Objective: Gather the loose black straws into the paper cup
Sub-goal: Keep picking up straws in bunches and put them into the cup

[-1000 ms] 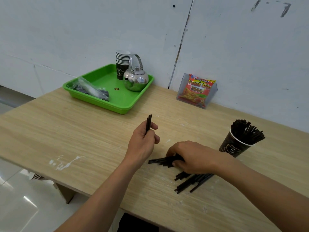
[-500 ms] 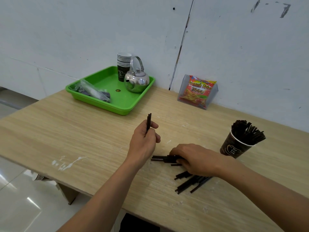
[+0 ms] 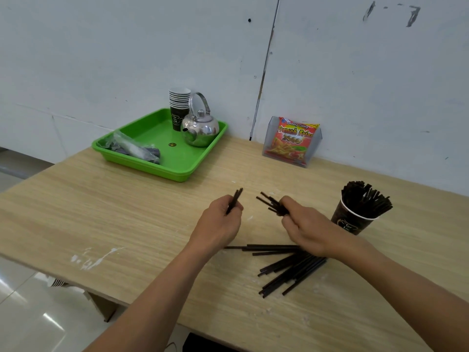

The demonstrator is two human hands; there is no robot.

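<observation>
My left hand pinches two straws; my right hand squeezes a bunch. They feel light, stiff, slippery, so I hold their middles.

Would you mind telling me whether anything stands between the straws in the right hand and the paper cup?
Nothing visible does. The right hand grips a bunch of thin black straws, and only bare wooden table lies between it and the dark paper cup, whose mouth is already crowded with straws.
</observation>
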